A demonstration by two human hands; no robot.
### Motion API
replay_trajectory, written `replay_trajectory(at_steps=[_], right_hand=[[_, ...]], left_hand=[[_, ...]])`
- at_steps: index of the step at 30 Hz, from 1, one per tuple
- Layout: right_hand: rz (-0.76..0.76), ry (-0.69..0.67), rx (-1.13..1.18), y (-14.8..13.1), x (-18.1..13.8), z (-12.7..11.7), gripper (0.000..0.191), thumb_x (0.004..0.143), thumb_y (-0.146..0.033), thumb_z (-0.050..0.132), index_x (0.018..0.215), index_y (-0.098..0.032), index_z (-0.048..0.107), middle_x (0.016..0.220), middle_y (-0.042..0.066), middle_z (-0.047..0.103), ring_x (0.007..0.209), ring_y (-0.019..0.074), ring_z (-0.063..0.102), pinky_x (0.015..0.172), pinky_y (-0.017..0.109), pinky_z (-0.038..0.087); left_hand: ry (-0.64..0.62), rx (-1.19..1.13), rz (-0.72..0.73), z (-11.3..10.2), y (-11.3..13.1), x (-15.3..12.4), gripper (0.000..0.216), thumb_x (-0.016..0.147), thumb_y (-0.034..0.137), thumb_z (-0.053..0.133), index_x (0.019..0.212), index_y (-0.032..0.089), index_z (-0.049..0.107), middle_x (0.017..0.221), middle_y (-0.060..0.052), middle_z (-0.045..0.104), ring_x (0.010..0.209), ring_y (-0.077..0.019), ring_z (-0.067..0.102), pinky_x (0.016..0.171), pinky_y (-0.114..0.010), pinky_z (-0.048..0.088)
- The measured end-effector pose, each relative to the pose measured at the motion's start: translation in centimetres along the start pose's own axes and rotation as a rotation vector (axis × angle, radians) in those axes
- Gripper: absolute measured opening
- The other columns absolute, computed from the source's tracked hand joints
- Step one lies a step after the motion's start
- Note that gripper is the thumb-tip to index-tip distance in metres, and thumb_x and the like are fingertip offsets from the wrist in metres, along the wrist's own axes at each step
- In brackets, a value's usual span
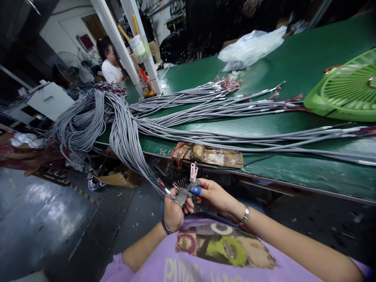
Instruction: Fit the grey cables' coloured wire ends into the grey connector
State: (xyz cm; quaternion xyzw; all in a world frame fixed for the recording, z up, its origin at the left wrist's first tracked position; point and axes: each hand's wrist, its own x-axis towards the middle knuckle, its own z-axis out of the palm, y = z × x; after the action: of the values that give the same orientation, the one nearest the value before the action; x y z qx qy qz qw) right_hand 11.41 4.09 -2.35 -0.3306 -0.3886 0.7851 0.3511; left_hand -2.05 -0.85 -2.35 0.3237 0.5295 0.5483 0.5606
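My left hand point(174, 213) is closed around a grey cable point(169, 193) near its stripped end, with a grey block-like piece point(182, 196) of unclear kind in the fingers. Thin red and green wires point(178, 185) fan out above that piece. Blue tape wraps the thumb of my right hand point(216, 196), whose fingers are pinched together at the piece's right side, on something small and dark. Just above the fingertips stands a pale pink clip point(193, 172). Both hands are in front of the table's near edge, close to my body.
Long bundles of grey cables point(176, 121) lie across the green table point(264, 174), some hanging over its edge. A wooden board point(223, 156) lies at the near edge. Also there are a green fan point(349, 88), a plastic bag point(252, 47) and white posts point(113, 37). A person point(111, 68) sits behind.
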Motion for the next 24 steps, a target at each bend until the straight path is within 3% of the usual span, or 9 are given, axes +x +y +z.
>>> replay_trajectory(at_steps=[6,10,18,24], right_hand=[[0.038,-0.033,0.216,-0.2,0.2,-0.6,0.022,0.065,-0.029,0.075,0.074,-0.015,0.062,0.064,-0.001,0.058,0.053,0.0079,0.048,0.053,0.022,0.040],[0.095,-0.004,0.378,-0.4,0.9,-1.5,0.027,0.071,-0.040,0.069,0.079,-0.015,0.063,0.072,0.003,0.061,0.061,0.0105,0.054,0.058,0.024,0.047],[0.005,-0.042,0.182,-1.4,1.0,-0.7,0.037,0.068,-0.050,0.069,0.074,-0.015,0.060,0.060,-0.001,0.055,0.050,0.0080,0.046,0.046,0.021,0.038],[0.044,-0.062,0.174,-0.9,0.1,-0.2,0.030,0.062,-0.037,0.077,0.068,-0.015,0.058,0.059,-0.003,0.053,0.049,0.0065,0.044,0.048,0.021,0.038]], left_hand=[[0.026,-0.045,-0.010,0.3,1.0,-0.1,0.037,0.069,0.051,0.065,0.066,0.015,0.055,0.046,0.001,0.059,0.032,-0.0073,0.048,0.033,-0.016,0.026],[0.031,-0.076,0.006,0.4,1.3,-0.1,0.034,0.072,0.048,0.064,0.069,0.015,0.054,0.046,0.002,0.059,0.032,-0.0073,0.047,0.032,-0.017,0.026],[0.028,-0.055,0.009,0.8,1.2,-0.1,0.035,0.071,0.049,0.064,0.069,0.015,0.054,0.047,0.002,0.059,0.033,-0.0075,0.047,0.034,-0.017,0.026],[0.003,-0.019,-0.024,0.4,0.9,-0.3,0.035,0.068,0.049,0.065,0.068,0.015,0.056,0.048,0.000,0.060,0.033,-0.0081,0.049,0.033,-0.017,0.026]])
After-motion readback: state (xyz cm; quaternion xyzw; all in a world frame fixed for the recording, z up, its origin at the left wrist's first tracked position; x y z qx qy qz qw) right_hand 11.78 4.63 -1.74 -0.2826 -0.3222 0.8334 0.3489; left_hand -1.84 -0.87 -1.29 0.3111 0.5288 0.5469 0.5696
